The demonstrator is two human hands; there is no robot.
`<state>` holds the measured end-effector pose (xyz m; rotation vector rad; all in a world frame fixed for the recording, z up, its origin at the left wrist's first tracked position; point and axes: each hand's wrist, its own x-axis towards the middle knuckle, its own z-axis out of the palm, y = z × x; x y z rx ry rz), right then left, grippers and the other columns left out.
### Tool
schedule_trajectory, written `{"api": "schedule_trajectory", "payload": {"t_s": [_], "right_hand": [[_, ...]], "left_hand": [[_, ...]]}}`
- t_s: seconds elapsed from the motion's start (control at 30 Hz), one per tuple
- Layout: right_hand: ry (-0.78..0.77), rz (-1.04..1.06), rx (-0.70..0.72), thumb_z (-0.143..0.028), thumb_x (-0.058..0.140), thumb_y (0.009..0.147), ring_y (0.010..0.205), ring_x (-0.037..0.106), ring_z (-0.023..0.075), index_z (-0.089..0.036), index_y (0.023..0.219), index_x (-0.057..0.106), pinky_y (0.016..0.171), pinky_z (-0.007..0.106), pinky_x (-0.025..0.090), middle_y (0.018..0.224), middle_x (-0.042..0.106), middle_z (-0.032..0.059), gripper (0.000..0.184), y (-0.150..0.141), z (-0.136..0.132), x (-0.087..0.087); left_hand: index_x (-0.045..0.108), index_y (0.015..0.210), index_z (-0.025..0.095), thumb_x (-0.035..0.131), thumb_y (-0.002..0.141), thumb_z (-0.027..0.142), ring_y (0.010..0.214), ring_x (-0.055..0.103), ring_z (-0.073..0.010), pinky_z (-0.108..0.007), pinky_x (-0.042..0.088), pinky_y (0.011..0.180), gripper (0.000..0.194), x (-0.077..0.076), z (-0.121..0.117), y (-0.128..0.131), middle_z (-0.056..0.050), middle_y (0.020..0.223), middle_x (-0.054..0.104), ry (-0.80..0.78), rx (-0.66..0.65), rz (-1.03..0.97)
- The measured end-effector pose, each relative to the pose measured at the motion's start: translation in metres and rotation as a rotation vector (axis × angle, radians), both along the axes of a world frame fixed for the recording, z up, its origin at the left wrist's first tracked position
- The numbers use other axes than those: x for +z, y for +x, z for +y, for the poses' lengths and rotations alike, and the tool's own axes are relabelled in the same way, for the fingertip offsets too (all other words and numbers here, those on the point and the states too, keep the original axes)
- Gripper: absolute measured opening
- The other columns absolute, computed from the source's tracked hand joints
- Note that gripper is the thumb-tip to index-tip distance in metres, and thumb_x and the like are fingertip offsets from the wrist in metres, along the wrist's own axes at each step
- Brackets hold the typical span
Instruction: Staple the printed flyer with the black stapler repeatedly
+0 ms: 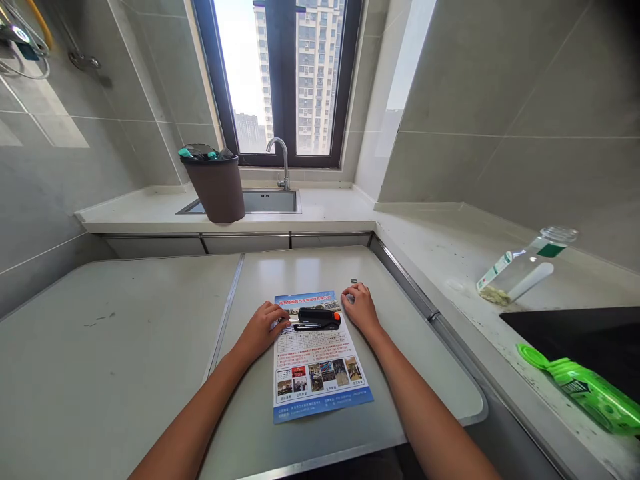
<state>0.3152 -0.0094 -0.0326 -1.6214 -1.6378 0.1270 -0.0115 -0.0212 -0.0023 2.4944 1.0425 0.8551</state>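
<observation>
On the pale tabletop (150, 347), upper half of a printed sheet (320, 350): black stapler (320, 319). Progress, my judgement: partway; metal rail (294, 319) seems drawn out, small metallic piece (353, 281) lies outside it, off the sheet. Long axis crosswise, orange-marked end pointing right. Left hand (263, 327): thumb and fingers narrowed on the rail's end. Right hand (363, 308): fingers curled near the piece; cannot tell whether they grip it.

on flyer (323, 353) before me: red chinese heading (305, 300) across top, opening 南京 as i read it; red lines (315, 353) mid-page, too small for me; chinese captions by photos (315, 377); characters and blurred digits on blue bottom band (325, 403). print on green bottle (593, 395), clear jar (520, 270): i can't make out.
</observation>
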Motion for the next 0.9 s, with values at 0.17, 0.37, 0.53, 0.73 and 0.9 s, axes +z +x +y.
{"api": "schedule_trajectory", "payload": {"t_s": [0.17,0.37,0.53,0.73,0.9], "right_hand": [[0.008,-0.005,0.009,-0.024,0.058,0.090,0.101,0.058,0.0281,-0.021,0.084,0.075,0.097,0.042,0.048,0.099,0.064,0.0097,0.019,0.000,0.000,-0.002],[0.001,0.005,0.016,-0.023,0.057,0.090,0.101,0.058,0.0290,-0.021,0.083,0.074,0.095,0.044,0.048,0.098,0.064,0.0097,0.019,0.000,-0.001,0.000],[-0.012,0.013,0.020,-0.023,0.056,0.090,0.102,0.058,0.0289,-0.022,0.082,0.074,0.095,0.043,0.049,0.097,0.064,0.0096,0.020,-0.001,-0.002,0.002],[0.017,0.019,0.015,-0.024,0.055,0.091,0.101,0.058,0.0284,-0.021,0.083,0.074,0.095,0.043,0.048,0.096,0.063,0.0096,0.020,-0.002,-0.002,0.004],[0.100,0.131,0.092,-0.032,0.054,0.097,0.095,0.059,0.0255,-0.021,0.088,0.072,0.089,0.039,0.049,0.094,0.066,0.0081,0.023,-0.010,-0.011,0.023]], "left_hand": [[0.074,0.098,0.024,0.064,0.096,0.034,0.096,0.061,-0.0247,-0.041,0.050,0.086,0.014,0.002,-0.001,0.000,-0.006,0.101,0.075,-0.022,0.045,0.035],[0.074,0.106,0.027,0.059,0.098,0.032,0.102,0.065,-0.0228,-0.040,0.051,0.095,0.018,0.006,0.000,-0.014,-0.005,0.110,0.074,-0.097,-0.065,0.038],[0.076,0.109,0.029,0.060,0.098,0.031,0.103,0.069,-0.0227,-0.040,0.050,0.096,0.020,0.003,0.006,-0.030,-0.004,0.112,0.077,-0.081,-0.060,0.077],[0.076,0.106,0.028,0.056,0.099,0.029,0.102,0.071,-0.0228,-0.040,0.049,0.094,0.021,0.004,0.007,-0.031,-0.004,0.110,0.079,-0.057,-0.053,0.104],[0.072,0.106,0.027,0.056,0.098,0.029,0.098,0.069,-0.0217,-0.039,0.047,0.095,0.018,0.005,0.006,-0.031,-0.002,0.108,0.078,-0.063,-0.045,0.096]]}}
